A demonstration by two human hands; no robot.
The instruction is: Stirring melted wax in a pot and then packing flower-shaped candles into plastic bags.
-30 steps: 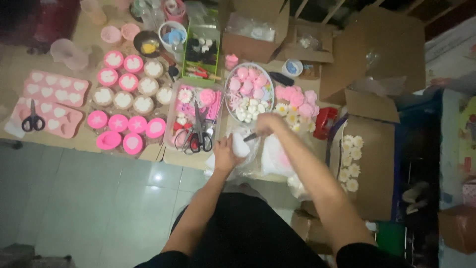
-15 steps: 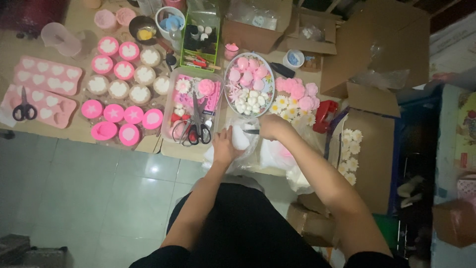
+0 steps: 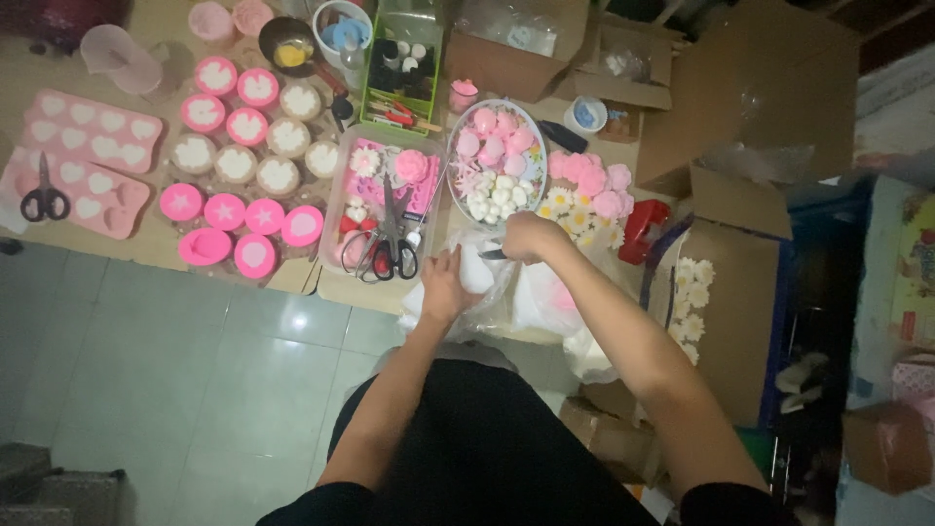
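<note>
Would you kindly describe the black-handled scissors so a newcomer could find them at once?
Start at the far left of the table, where two pink heart-cavity moulds lie. The black-handled scissors rest on the nearer mould, alone; the other scissors, in the tray, have red handles.

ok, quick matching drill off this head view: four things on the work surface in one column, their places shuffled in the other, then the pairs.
Things:
1. black-handled scissors
2. red-handled scissors
3. round bowl of pink and white pieces
4. white plastic bag

Places:
A. in the clear tray with pink flower shapes
B. under the left hand and right hand
C. on the pink heart mould at far left
D. just beyond the right hand, beside loose pink flowers

Pairs: 1-C, 2-A, 3-D, 4-B
</note>
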